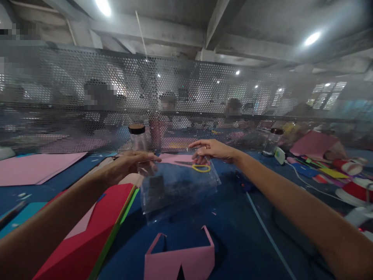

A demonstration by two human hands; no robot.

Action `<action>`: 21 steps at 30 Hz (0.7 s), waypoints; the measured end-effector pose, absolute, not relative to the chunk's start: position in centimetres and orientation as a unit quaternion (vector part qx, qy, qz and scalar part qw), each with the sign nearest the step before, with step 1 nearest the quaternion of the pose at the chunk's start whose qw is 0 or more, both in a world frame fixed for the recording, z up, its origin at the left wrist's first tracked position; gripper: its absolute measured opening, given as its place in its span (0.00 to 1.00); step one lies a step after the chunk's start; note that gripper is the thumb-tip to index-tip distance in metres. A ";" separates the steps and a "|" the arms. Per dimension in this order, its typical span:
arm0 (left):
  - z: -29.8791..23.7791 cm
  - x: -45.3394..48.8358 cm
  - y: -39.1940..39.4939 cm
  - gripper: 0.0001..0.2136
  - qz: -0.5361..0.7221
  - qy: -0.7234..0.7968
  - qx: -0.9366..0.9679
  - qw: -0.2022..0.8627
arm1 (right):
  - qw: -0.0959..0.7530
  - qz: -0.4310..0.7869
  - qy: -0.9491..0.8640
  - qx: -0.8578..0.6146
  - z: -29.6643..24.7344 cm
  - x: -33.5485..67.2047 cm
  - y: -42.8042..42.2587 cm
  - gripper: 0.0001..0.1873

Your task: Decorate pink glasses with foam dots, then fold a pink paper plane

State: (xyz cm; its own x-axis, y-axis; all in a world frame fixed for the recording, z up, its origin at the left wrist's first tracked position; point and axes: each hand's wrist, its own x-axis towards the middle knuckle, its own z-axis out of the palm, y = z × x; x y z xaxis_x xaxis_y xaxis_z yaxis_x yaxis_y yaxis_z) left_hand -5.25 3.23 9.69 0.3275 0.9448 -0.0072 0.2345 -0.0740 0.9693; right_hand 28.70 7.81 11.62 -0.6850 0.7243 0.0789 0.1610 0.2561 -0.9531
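Note:
Both my hands hold a clear plastic sheet (177,186) up above the blue table (233,229). My left hand (132,163) pinches its left edge, fingers closed. My right hand (210,151) grips the top right corner, fingers curled. Behind the sheet lie scissors with yellow handles (198,166) on pink paper. A clear jar with a dark lid (138,140) stands just behind my left hand. A pink paper cutout shaped like glasses (180,260) lies near me.
Red and green-edged paper (96,229) sits at the lower left, a pink sheet (35,167) at the far left. A second jar (272,142), coloured paper scraps and a white cable (305,182) crowd the right. A perforated metal screen (186,93) separates other people beyond.

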 end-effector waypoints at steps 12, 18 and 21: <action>11.3 -5.0 1.7 0.13 0.266 0.424 0.729 0.467 | 0.251 0.467 -0.798 -0.288 15.1 23.0 6.4 0.24; 10.6 -5.5 2.9 0.09 0.405 0.431 0.650 0.477 | 0.510 0.418 -0.664 -0.352 14.5 25.0 9.4 0.13; 10.0 -5.7 3.3 0.08 0.450 0.422 0.621 0.483 | 0.576 0.462 -0.538 -0.407 12.5 26.8 10.2 0.08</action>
State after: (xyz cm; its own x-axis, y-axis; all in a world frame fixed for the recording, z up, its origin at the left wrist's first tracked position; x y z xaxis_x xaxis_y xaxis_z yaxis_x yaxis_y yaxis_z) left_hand -5.68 3.34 10.04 0.2390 0.9590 0.1521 0.0887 -0.1776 0.9801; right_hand 26.85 10.23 12.53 -0.0059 0.9701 0.2425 -0.0948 0.2409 -0.9659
